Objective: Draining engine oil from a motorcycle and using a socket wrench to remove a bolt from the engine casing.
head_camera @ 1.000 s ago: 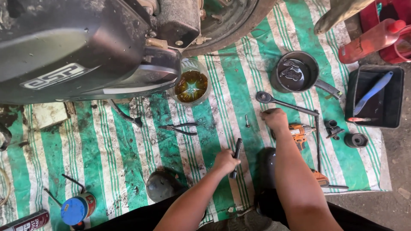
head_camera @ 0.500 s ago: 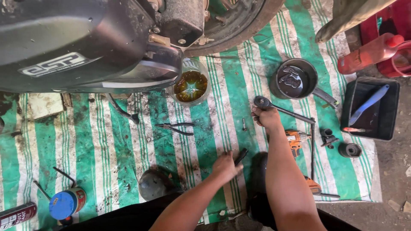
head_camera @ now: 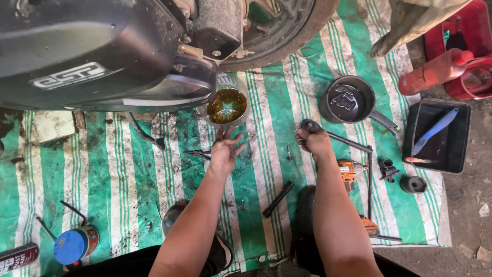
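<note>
The person sits on a green-and-white striped tarp (head_camera: pixel 128 179) under the side of a black scooter (head_camera: pixel 97 56), whose rear wheel (head_camera: pixel 287 31) shows at about one o'clock. The right hand (head_camera: pixel 313 142) is closed around the socket end of a long L-shaped wrench (head_camera: pixel 353 154), whose bar runs off toward four o'clock and then bends straight down beside an orange cordless drill (head_camera: pixel 351 172). The left hand (head_camera: pixel 224 151) is open, fingers spread and holding nothing, hovering just below a round bowl of amber used oil (head_camera: pixel 227 105) that stands under the engine case at twelve o'clock from that hand. A pair of pliers (head_camera: pixel 197 153) lies just at nine o'clock of the left hand, partly under it. Between the two hands a small bolt (head_camera: pixel 289 152) lies on the tarp, and a short black bar (head_camera: pixel 278 199) rests at five o'clock of the left forearm. At two o'clock of the right hand sits a dark pan (head_camera: pixel 349 100) holding black oil; farther right, a black tray (head_camera: pixel 436 136) holds a blue-handled tool. A blue-lidded can (head_camera: pixel 74 245) stands at the lower left.
</note>
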